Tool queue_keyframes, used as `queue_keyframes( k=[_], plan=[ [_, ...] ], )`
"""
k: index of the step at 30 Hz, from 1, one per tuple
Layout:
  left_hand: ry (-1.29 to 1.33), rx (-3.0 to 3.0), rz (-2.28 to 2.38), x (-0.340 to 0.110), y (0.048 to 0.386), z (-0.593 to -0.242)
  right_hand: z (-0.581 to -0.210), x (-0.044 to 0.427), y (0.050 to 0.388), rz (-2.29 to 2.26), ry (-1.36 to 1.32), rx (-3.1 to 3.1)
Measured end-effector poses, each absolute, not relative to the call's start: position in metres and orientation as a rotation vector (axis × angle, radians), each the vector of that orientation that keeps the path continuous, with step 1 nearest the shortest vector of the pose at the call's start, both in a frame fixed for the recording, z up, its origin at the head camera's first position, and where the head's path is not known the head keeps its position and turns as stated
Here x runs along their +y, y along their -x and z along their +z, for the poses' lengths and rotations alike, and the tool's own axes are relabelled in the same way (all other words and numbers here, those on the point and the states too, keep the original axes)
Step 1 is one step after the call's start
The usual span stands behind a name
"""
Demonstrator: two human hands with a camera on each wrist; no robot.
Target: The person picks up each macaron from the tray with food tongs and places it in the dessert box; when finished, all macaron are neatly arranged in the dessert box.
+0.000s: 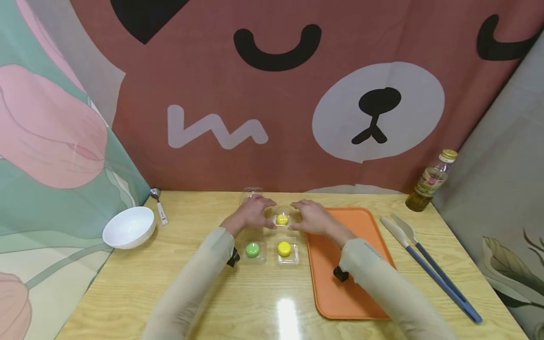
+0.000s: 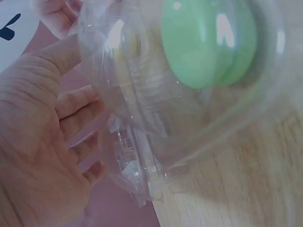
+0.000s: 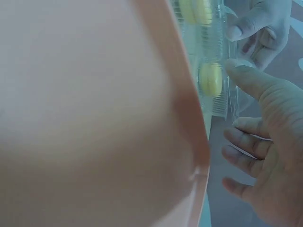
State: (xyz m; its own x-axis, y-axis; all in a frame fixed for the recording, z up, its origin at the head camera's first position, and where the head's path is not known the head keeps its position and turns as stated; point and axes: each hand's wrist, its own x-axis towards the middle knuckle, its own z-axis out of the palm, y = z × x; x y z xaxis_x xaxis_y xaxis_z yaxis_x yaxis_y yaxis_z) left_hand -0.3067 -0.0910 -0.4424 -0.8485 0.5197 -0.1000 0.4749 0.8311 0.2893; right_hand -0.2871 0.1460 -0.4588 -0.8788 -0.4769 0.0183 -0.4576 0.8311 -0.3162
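Observation:
A yellow macaron [image 1: 282, 219] sits in a small clear plastic box between my two hands. My left hand [image 1: 253, 211] is at the box's left side, its fingers loosely bent in the left wrist view. On the other side is my right hand [image 1: 314, 218], thumb and fingers spread apart; whether either hand touches the box is unclear. Nearer to me, a second yellow macaron [image 1: 284, 249] and a green macaron [image 1: 252, 250] lie in clear boxes of their own. Another clear box [image 1: 252, 191] stands behind my left hand, its contents mostly hidden.
An orange tray [image 1: 340, 297] lies under my right forearm. Right of it are blue-handled tongs [image 1: 442, 274], with a bottle of amber liquid [image 1: 430, 183] at the back right corner. A white bowl [image 1: 129, 228] and a measuring spoon [image 1: 160, 208] are at the left.

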Motion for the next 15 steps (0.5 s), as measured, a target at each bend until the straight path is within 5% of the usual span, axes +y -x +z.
queue_keyframes(
  k=[15],
  plan=[
    [-0.713, 2.794, 0.323, -0.0869, 0.3078, -0.4388, -0.4611, 0.1424, 0.2892, -0.426, 0.752, 2.928]
  ],
)
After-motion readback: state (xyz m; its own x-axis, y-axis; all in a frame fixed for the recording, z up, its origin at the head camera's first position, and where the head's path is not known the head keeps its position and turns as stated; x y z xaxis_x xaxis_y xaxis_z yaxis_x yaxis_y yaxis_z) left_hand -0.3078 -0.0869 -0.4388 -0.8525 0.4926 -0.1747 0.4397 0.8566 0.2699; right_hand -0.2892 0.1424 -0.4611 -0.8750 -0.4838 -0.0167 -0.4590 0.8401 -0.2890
